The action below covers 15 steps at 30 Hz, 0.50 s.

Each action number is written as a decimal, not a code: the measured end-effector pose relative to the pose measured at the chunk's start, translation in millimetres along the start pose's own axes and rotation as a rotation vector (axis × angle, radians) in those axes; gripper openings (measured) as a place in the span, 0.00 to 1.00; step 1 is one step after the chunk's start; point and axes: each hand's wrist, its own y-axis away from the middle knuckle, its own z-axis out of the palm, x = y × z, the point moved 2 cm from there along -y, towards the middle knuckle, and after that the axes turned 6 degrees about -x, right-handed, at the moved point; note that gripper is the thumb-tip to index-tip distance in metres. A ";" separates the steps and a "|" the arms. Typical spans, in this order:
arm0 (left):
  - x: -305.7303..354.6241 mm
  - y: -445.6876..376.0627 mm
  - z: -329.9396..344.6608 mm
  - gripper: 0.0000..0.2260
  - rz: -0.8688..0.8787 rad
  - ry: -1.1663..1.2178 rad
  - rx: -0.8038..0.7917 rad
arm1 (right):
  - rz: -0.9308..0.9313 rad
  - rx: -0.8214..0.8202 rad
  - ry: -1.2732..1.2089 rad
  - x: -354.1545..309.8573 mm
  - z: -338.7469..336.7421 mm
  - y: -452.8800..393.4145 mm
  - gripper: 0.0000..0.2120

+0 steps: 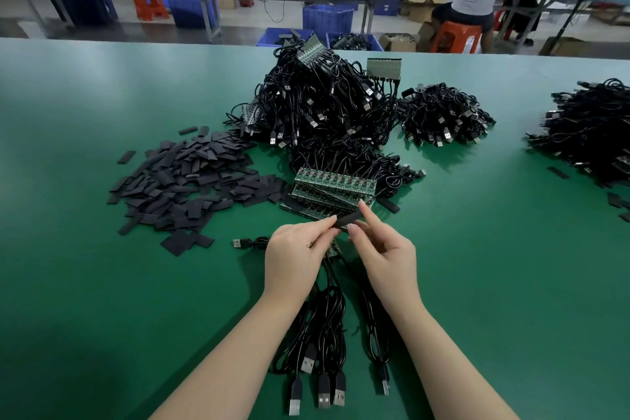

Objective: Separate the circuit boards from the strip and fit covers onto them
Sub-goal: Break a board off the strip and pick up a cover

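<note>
On the green table (102, 283), both hands pinch one black cover (347, 220), left hand (293, 259) and right hand (385, 256); best keep it open and square to the board

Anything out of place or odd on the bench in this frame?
Nothing damaged. Only strays: one black cover lies alone right of the board strips, away from the cover pile. Both hands pinch another cover.

Both forearms are bare, with no sleeve in view. The left hand (296, 257) and right hand (387, 257) wear no gloves. Fingernails are short and unpainted.
</note>
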 end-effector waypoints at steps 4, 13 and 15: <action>0.0 1.1 -3.3 0.10 0.017 -0.056 -0.010 | 0.026 -0.057 0.044 0.8 0.4 -0.6 0.22; 5.0 2.4 -4.2 0.10 0.024 -0.049 -0.062 | 0.036 -0.085 0.037 4.5 -2.1 -1.7 0.21; 2.9 2.6 -5.4 0.09 0.012 -0.037 -0.057 | 0.051 -0.109 0.054 6.0 -1.9 -2.3 0.21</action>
